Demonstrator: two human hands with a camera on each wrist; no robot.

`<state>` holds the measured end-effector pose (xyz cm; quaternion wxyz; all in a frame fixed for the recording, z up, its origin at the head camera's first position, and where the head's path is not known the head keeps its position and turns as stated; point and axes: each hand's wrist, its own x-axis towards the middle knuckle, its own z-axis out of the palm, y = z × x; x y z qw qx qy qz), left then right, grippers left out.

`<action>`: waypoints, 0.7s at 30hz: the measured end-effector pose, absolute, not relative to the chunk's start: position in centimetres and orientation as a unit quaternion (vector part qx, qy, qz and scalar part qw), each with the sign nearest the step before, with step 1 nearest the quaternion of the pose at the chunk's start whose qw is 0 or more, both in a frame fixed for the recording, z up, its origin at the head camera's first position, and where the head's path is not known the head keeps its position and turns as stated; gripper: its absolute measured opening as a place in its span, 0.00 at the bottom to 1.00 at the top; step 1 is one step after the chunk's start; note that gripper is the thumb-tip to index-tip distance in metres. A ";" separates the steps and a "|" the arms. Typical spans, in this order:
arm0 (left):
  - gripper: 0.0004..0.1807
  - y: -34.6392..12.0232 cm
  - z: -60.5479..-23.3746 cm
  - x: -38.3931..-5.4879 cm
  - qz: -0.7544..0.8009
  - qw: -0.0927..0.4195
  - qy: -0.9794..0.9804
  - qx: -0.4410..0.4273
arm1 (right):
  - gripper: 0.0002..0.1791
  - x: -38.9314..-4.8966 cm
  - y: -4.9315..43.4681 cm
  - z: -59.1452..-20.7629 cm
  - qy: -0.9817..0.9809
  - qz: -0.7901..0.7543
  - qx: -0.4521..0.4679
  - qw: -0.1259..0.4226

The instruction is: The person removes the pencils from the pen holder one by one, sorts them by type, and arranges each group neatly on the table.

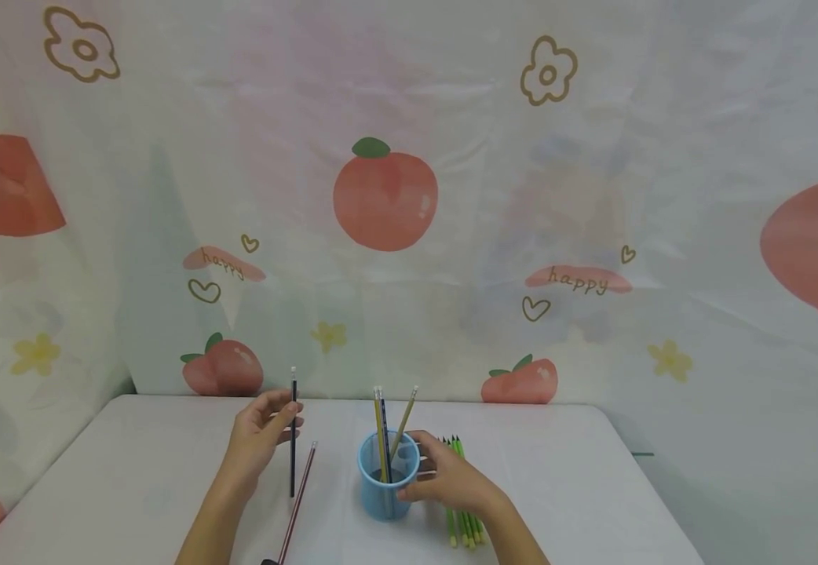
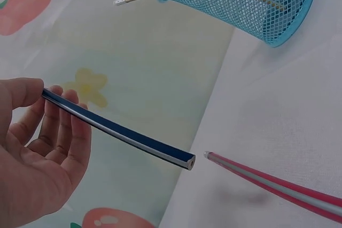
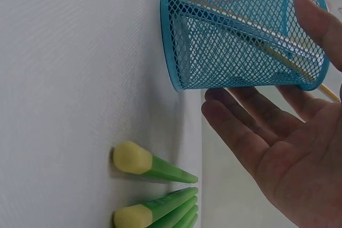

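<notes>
My left hand pinches a dark blue pencil near its eraser end and holds it almost upright, left of the cup. In the left wrist view the lower end of this pencil looks flat, with no sharpened point. A light blue mesh pencil cup stands on the table with several pencils in it, their eraser ends up. My right hand holds the cup's right side, thumb at the front near the rim, fingers round the side and back.
A red pencil lies between the left hand and the cup. Several green pencils lie right of the cup, partly behind the right forearm. A dark object shows at the bottom edge. Printed cloth hangs behind the white table.
</notes>
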<state>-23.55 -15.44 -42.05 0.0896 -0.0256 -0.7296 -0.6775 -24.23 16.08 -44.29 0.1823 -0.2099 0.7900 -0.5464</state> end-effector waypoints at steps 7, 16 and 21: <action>0.17 -15.6 -42.6 -23.9 -0.670 0.076 -0.738 -0.012 | 0.44 -24.4 16.1 -44.4 0.791 -0.544 -0.211 0.182; 0.16 -15.8 -43.4 -24.4 -0.670 0.045 -0.740 -0.028 | 0.45 -24.5 16.1 -44.4 0.792 -0.544 -0.207 0.183; 0.17 -15.9 -44.0 -24.6 -0.660 0.031 -0.750 -0.029 | 0.45 -24.4 16.1 -44.3 0.792 -0.543 -0.210 0.184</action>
